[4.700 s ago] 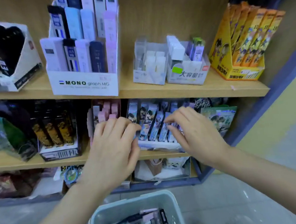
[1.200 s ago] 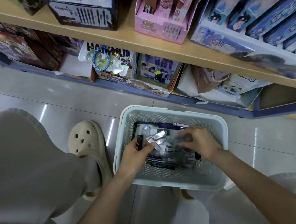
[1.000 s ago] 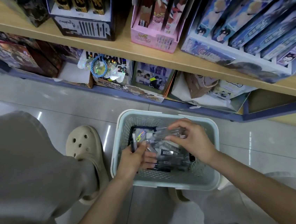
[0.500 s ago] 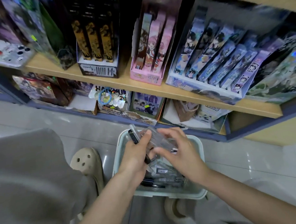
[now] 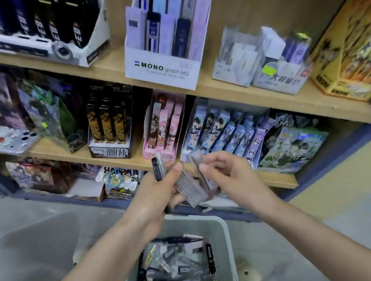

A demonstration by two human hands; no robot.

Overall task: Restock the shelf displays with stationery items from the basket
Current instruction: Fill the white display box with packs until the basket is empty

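Note:
My left hand (image 5: 155,193) grips a fanned bunch of slim lead cases (image 5: 188,187), clear ones and a black one sticking up at the top. My right hand (image 5: 227,175) pinches one clear case at the right side of that bunch. Both hands are raised in front of the middle shelf, above the pale grey basket (image 5: 221,230) on the floor. The basket holds several more small packs. The white MONO graph display box (image 5: 161,70) stands on the upper shelf with tall cases in it.
On the middle shelf stand a black display box (image 5: 108,134), a pink one (image 5: 162,129) and a blue row of character packs (image 5: 222,132). Clear boxes (image 5: 256,64) and a yellow box (image 5: 349,54) share the upper shelf. My knee fills the lower left.
Both hands rose out of the basket with a bunch of cases. The view tilted up from the floor and basket to the upper shelves.

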